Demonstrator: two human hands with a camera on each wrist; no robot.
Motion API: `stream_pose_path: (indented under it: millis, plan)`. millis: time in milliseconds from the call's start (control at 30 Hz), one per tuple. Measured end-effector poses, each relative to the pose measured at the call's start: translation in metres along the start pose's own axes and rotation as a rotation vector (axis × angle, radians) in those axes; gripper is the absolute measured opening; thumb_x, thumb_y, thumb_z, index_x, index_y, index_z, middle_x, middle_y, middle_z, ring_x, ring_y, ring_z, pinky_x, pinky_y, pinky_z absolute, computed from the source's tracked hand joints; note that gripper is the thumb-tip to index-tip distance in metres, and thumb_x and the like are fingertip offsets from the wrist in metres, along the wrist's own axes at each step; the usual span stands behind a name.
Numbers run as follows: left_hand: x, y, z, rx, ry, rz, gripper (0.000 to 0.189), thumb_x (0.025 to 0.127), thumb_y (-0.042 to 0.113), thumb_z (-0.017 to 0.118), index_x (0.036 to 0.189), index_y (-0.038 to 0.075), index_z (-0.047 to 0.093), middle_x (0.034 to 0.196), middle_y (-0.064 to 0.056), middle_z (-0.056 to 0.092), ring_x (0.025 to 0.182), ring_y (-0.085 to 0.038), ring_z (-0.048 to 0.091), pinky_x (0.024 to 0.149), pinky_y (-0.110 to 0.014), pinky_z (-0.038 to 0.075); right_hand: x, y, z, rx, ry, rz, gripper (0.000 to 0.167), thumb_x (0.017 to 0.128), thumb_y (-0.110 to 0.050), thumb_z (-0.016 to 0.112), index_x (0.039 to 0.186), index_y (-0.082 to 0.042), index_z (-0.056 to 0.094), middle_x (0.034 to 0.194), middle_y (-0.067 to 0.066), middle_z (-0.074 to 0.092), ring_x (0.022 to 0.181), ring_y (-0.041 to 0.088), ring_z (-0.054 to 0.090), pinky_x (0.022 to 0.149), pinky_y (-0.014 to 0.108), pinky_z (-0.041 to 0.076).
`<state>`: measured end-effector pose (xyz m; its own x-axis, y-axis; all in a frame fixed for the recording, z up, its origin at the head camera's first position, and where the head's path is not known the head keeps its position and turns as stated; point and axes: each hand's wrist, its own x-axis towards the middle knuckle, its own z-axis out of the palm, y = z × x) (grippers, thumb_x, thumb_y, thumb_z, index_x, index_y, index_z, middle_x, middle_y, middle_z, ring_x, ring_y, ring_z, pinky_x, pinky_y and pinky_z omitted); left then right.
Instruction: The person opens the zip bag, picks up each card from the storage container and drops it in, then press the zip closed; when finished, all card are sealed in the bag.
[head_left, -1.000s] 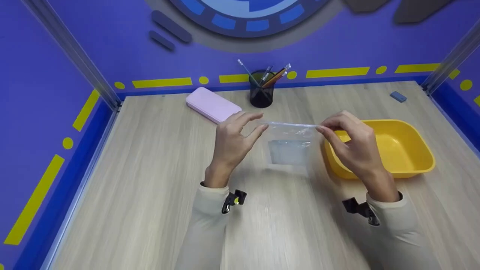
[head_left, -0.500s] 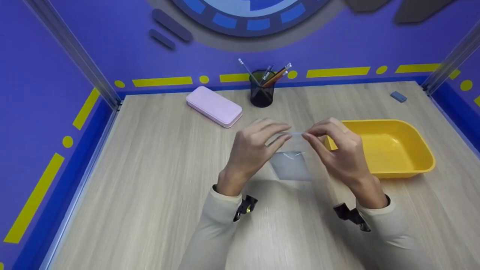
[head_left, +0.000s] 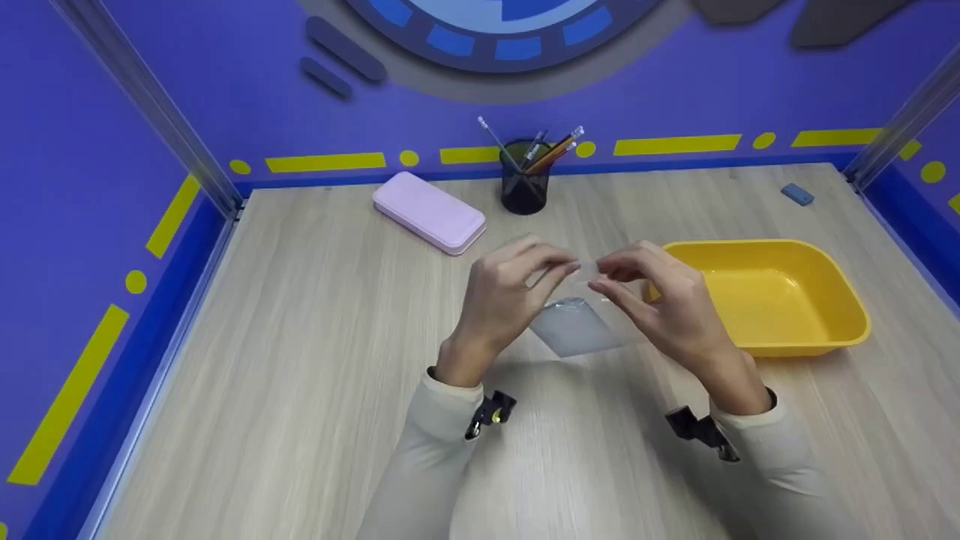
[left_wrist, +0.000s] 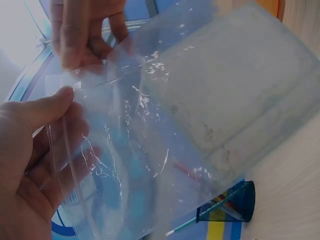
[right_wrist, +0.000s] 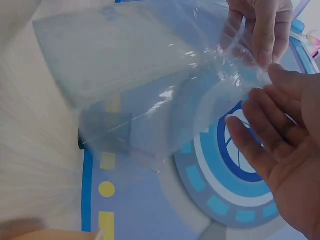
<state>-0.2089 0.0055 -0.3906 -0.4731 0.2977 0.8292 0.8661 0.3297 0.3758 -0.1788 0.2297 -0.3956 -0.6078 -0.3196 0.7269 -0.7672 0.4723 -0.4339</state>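
A clear plastic zip bag [left_wrist: 125,145] is held up over the table between the two hands. Inside it lies a flat, pale grey rectangular thing [head_left: 574,330] whose kind cannot be told. My left hand [head_left: 499,296] pinches the bag's upper edge, thumb in front and fingers behind the film. From the other side my right hand [head_left: 671,300] holds the same edge near a corner between thumb and index finger, its other fingers spread loosely in the right wrist view. The fingertips of both hands are close together, and the bag hangs tilted below them.
To the right stands a yellow basin [head_left: 780,300], close by the right hand. A pink case [head_left: 429,214] lies behind the left hand. Farther back are a black mesh cup [head_left: 525,191] with pencils and a small blue eraser-like block [head_left: 796,194].
The hands have come together from wide apart, and the bag's stretched edge has gone slack. The bag is lower and now tilted, its grey contents turned to a diamond.
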Motion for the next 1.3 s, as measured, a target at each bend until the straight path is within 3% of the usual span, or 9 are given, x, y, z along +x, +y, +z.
stream_pose_path:
  millis: [133,267,400,800,1300]
  plan:
    - [0.000,-0.005,-0.003,-0.044,0.071,-0.061,0.008,0.094,0.010,0.082,0.096,0.003,0.081,0.090,-0.004,0.076,0.081,-0.014,0.072,0.074,-0.026,0.057,-0.002,0.006,0.000,-0.077,-0.068,0.053,0.024,0.085,0.002,0.087,0.104,-0.002,0.073,0.097,0.005,0.074,0.086,0.020,0.071,0.084,0.015,0.052]
    - [0.000,-0.007,-0.005,-0.071,0.103,-0.093,0.007,0.094,0.009,0.081,0.095,0.001,0.080,0.090,-0.006,0.076,0.083,-0.015,0.072,0.077,-0.026,0.058,-0.003,0.009,0.000,-0.114,-0.069,0.064,0.015,0.089,0.000,0.084,0.100,-0.004,0.074,0.094,0.003,0.074,0.083,0.017,0.070,0.076,0.017,0.052]
    - [0.001,-0.007,-0.006,-0.096,0.112,-0.110,0.007,0.094,0.007,0.081,0.094,0.000,0.079,0.090,-0.007,0.075,0.083,-0.015,0.072,0.078,-0.025,0.058,-0.003,0.010,-0.001,-0.107,-0.057,0.062,0.013,0.090,0.002,0.082,0.099,-0.004,0.074,0.093,0.001,0.074,0.081,0.015,0.068,0.072,0.020,0.052]
    - [0.000,-0.009,-0.009,-0.176,0.141,-0.175,0.006,0.093,0.004,0.081,0.094,0.000,0.078,0.089,-0.007,0.075,0.083,-0.016,0.073,0.072,-0.025,0.060,-0.005,0.012,-0.003,-0.106,-0.079,0.105,0.012,0.092,-0.001,0.080,0.100,-0.005,0.073,0.094,0.001,0.074,0.083,0.013,0.069,0.079,0.014,0.052]
    - [-0.002,-0.012,-0.010,-0.187,0.168,-0.222,0.008,0.093,0.009,0.082,0.093,0.002,0.078,0.085,-0.004,0.074,0.073,-0.013,0.071,0.065,-0.027,0.059,-0.004,0.013,-0.006,-0.064,-0.110,0.098,0.013,0.092,0.002,0.079,0.102,-0.004,0.072,0.097,-0.001,0.073,0.084,0.013,0.069,0.081,0.014,0.053]
